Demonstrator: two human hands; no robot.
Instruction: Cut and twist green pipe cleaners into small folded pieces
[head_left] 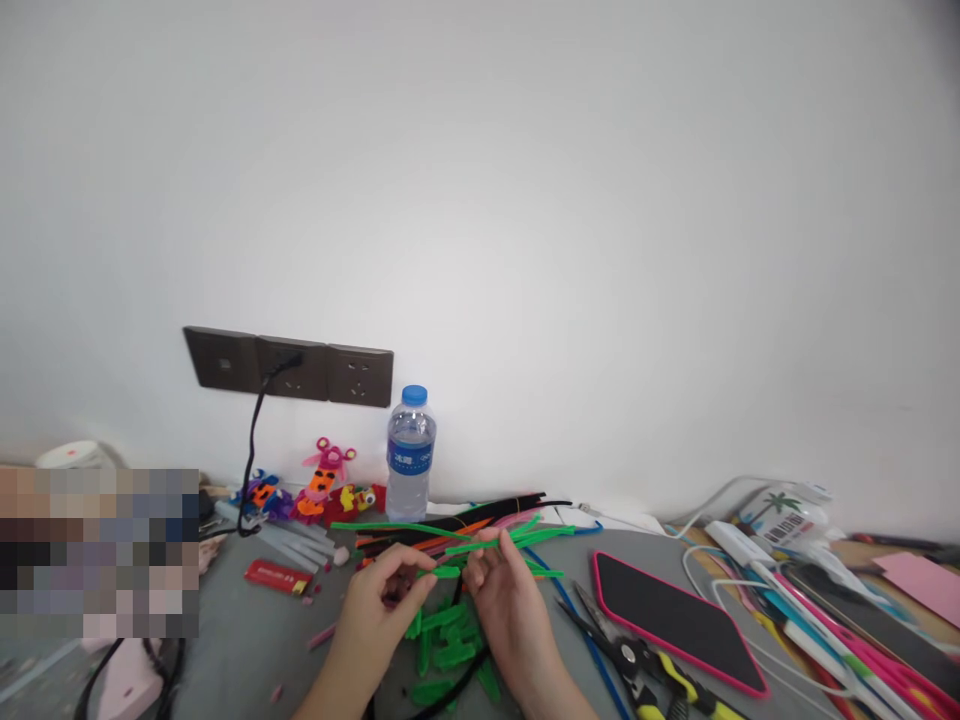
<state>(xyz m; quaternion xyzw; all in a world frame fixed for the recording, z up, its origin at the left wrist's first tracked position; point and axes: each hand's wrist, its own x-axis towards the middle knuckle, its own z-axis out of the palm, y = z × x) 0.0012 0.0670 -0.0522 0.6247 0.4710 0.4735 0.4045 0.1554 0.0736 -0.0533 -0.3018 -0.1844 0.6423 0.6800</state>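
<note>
My left hand and my right hand meet low in the middle of the view, both pinched on a small green pipe-cleaner piece held between them. My right hand also grips longer green pipe cleaners that stick out to the upper right. Below the hands lies a heap of short folded green pieces on the grey table. Behind the hands lies a bundle of pipe cleaners in green, orange, black and pink.
A phone in a pink case and yellow-handled pliers lie to the right, with cables and pink sticks beyond. A water bottle, small craft figures, a red lighter and wall sockets are further back.
</note>
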